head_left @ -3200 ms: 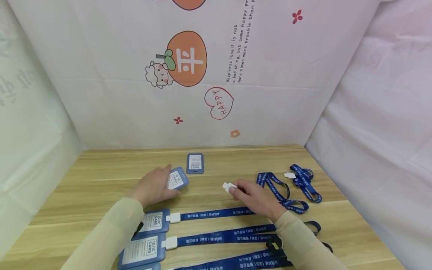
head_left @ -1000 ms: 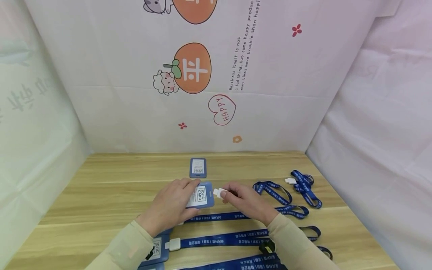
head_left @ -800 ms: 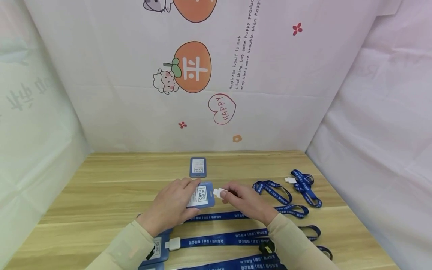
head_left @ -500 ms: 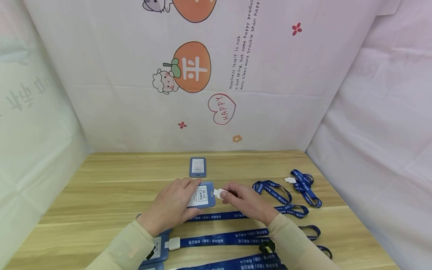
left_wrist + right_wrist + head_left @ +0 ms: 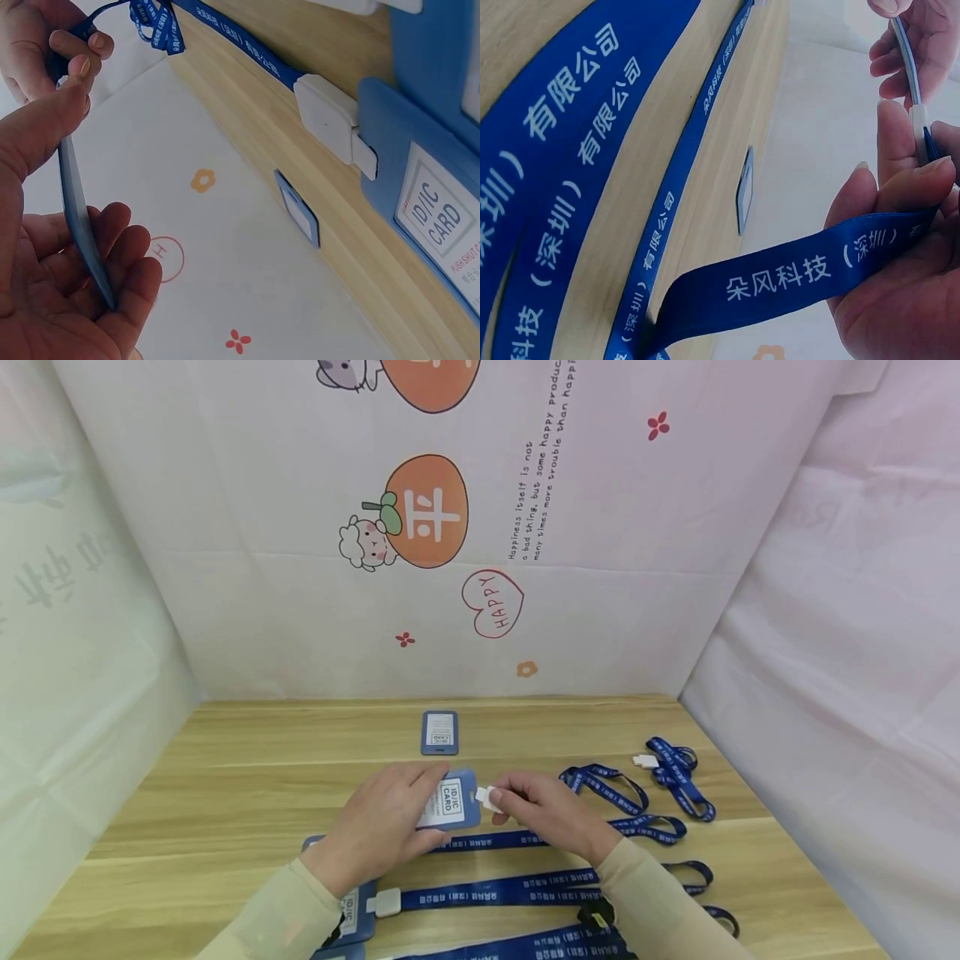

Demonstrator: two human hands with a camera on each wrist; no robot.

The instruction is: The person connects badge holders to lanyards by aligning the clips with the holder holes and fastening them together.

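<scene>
My left hand (image 5: 375,827) holds a blue ID card holder (image 5: 450,803) by its left part, thumb on the near edge and fingers at the far edge. In the left wrist view the holder (image 5: 75,206) appears edge-on. My right hand (image 5: 555,814) pinches the white plastic clip (image 5: 486,797) of a blue lanyard, its tip right at the holder's slotted end. The lanyard strap (image 5: 795,274) runs through the right palm in the right wrist view, and its looped end (image 5: 611,789) lies on the table beyond that hand.
Another card holder (image 5: 439,732) lies at the back of the wooden table (image 5: 247,752). At the right is a folded lanyard (image 5: 678,777) with a white clip. In front lie several holders with straps laid out rightward, such as this strap (image 5: 487,893). White cloth walls (image 5: 300,635) surround the table.
Since the oldest frame, my left hand has brought the card holder rightward to the clip and turned it level. Over the last second both hands have shifted only slightly, the holder dipping a little.
</scene>
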